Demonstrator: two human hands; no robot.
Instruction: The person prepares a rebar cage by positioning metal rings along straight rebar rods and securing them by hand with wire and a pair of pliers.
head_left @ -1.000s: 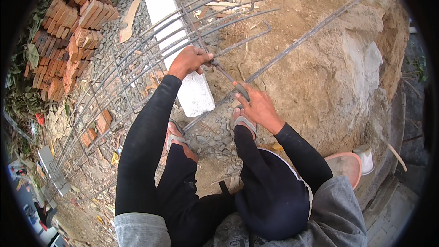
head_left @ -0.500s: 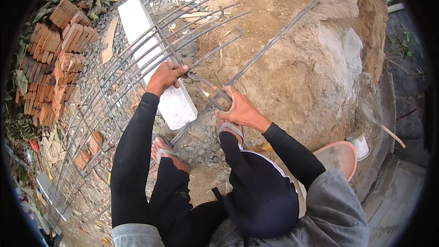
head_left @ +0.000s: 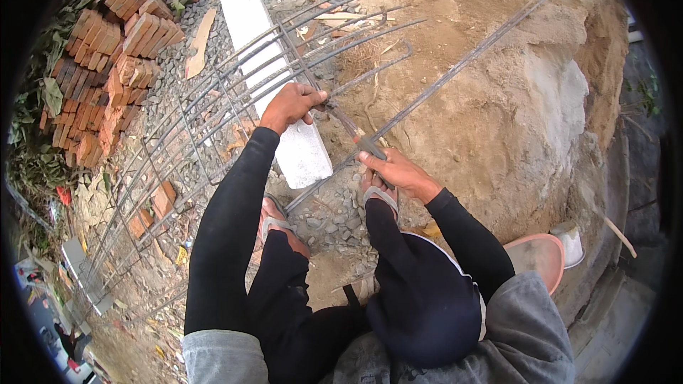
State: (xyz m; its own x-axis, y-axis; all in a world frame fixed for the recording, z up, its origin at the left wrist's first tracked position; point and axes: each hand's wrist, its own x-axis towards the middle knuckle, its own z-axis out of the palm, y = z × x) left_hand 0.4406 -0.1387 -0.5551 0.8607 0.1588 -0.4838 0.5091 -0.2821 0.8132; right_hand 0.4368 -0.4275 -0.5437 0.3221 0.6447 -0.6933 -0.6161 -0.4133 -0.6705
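Across the left and upper middle sprawled the steel cage [head_left: 302, 60], bars fanning towards the top, and there was the busy end, right at the centre! Up in the upper left, a stack of red bricks [head_left: 135, 75] loomed over grey gravel. Paired long rods [head_left: 441, 84] cut from the upper right down towards the feet, passing just under the working zone, while a white block [head_left: 306, 153] lay beneath the cage, crossed by its bars. A pink basin [head_left: 533, 256] sat lower right. Below the right hand [head_left: 402, 171], a sandalled foot [head_left: 378, 188] crowded in close. That hand had its fingers wrapped on the grey grips of the pliers [head_left: 370, 146], centre frame, head up against the bars! The left hand [head_left: 288, 107] met it there, fingers bent; whether they were clamped on a bar, I couldn't tell.
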